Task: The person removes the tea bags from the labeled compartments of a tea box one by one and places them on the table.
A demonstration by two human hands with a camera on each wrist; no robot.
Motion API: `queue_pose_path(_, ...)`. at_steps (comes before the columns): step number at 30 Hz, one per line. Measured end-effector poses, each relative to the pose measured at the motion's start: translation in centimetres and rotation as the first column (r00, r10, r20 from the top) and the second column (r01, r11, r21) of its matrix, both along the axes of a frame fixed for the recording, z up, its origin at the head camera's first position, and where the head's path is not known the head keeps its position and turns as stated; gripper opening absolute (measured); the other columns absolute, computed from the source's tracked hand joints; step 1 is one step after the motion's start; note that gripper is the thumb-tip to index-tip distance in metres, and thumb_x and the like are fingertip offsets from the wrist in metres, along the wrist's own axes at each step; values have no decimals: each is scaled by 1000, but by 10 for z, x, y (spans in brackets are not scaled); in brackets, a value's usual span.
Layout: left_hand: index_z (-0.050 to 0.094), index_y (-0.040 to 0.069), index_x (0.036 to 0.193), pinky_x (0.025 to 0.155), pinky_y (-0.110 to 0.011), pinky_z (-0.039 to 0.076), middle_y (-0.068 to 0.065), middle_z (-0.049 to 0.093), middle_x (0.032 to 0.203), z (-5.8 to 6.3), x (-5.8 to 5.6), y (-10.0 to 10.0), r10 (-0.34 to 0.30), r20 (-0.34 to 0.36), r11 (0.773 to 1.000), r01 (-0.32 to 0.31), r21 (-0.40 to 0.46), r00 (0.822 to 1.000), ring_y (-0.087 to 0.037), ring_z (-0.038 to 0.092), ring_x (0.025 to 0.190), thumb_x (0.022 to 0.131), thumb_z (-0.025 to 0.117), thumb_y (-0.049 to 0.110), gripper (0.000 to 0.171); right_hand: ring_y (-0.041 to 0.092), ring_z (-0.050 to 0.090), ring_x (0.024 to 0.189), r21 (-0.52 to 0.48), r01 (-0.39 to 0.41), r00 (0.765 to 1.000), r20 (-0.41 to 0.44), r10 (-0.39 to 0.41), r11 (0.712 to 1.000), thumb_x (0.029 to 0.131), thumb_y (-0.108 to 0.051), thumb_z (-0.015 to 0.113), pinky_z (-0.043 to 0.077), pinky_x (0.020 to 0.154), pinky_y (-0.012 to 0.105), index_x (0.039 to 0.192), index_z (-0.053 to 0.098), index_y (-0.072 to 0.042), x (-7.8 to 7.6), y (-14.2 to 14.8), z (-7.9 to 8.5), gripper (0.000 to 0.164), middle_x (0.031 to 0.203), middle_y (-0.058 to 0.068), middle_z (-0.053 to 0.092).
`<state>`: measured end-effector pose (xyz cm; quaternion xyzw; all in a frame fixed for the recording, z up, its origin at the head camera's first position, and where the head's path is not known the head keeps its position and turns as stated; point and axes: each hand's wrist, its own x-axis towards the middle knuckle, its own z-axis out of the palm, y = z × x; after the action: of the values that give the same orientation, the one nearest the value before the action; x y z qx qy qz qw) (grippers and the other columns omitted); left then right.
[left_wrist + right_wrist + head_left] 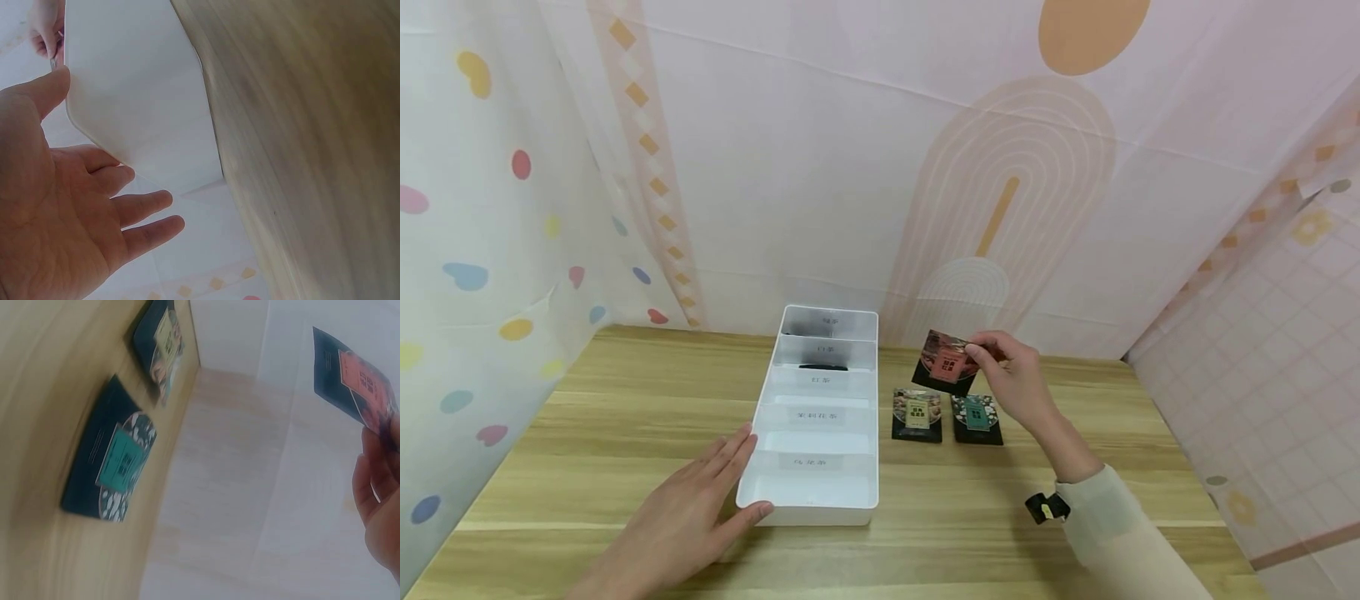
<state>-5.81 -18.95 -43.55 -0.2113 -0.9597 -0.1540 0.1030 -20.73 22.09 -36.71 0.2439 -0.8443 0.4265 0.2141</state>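
Observation:
My right hand (1018, 383) pinches a black sachet with a red label (950, 363) by its upper right corner, raised over the table. In the right wrist view the same red-label sachet (353, 381) hangs off the fingertips. Below it on the table lie a sachet with a yellow label (917, 415) and one with a green label (977, 418). A long white divided box (808, 517) stands left of them, its compartments bearing labels. Dark contents show in its two far compartments. My left hand (692, 504) rests against the box's near left corner, fingers extended along the side, thumb at the front rim.
The wood-grain table (602, 433) meets a patterned cloth backdrop (820, 167) right behind the box. More cloth hangs on the left and right sides. A black wrist strap piece (1047, 507) sits at the right sleeve.

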Motion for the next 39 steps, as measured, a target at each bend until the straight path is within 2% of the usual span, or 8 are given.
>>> queue_pose_path(8,49,-5,153,109,-56,48,-19,43,162,0,0,1,-5,-17,1000,5,-2,1000,-43,51,140,99,68,54,82,19,67,76,-19,44,999,6,-44,999,100,0,68,50,66,15,102,74,2,-1,21,-3,7,91,11,75)
queue_pose_path(15,47,-4,154,109,-57,48,-19,42,163,0,-1,1,-4,0,1000,4,8,1000,-45,50,140,99,67,55,83,9,62,76,-25,100,994,51,-98,995,103,1,63,50,66,14,105,71,6,-1,39,-8,10,91,17,72)
queue_pose_path(21,47,-4,155,109,-57,47,-18,42,163,0,-1,0,-1,7,1000,1,6,1000,-44,50,140,99,67,55,84,8,60,75,-25,118,989,90,-115,993,105,0,60,49,64,14,105,69,6,-1,56,-14,11,90,17,70)
queue_pose_path(25,46,-4,155,110,-57,47,-19,42,163,0,0,0,1,8,1000,-1,4,1000,-44,50,141,99,67,56,84,8,59,73,-15,133,989,74,-132,991,104,1,61,49,63,13,104,70,7,-4,67,-18,10,87,18,69)
queue_pose_path(33,46,-3,155,110,-57,46,-18,42,163,0,0,0,4,12,1000,-4,9,1000,-44,50,141,99,67,55,84,4,56,69,46,182,980,76,-185,982,103,2,63,47,58,14,103,69,7,-6,86,-23,8,84,16,68)
queue_pose_path(39,46,-4,154,109,-58,47,-19,42,163,-1,0,0,5,12,1000,-5,8,1000,-45,51,140,99,67,55,84,10,58,71,129,180,977,95,-193,975,106,-1,59,48,59,17,103,66,5,-6,101,-29,10,84,12,66)
